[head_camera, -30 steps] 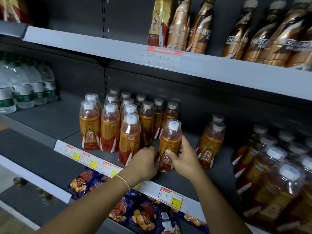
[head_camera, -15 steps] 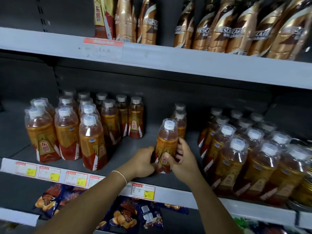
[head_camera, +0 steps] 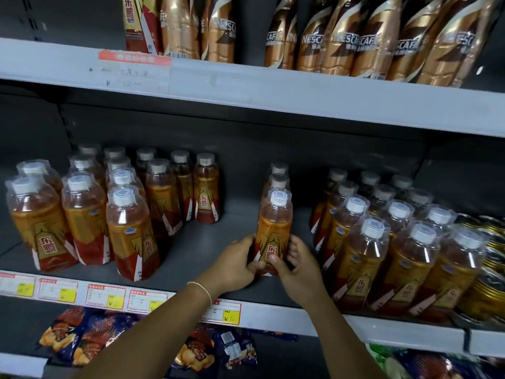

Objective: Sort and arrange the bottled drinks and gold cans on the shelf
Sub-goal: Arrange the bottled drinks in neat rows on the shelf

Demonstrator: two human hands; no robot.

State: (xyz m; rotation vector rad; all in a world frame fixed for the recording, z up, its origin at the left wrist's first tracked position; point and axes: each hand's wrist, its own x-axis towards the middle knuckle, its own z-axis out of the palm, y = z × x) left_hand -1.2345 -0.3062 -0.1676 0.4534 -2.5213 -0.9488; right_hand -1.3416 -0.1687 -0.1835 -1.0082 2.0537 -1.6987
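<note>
Left hand (head_camera: 235, 265), right hand (head_camera: 300, 273) still gripping bottle (head_camera: 274, 231), now fronting rear bottles (head_camera: 278, 175)

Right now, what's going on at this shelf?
A person is arranging drinks on a store shelf. The left hand and right hand grip the lower part of one upright orange bottle at the front of a short row in the gap. The left bottle group and right bottle group flank it, with gold cans at the far right.
</note>
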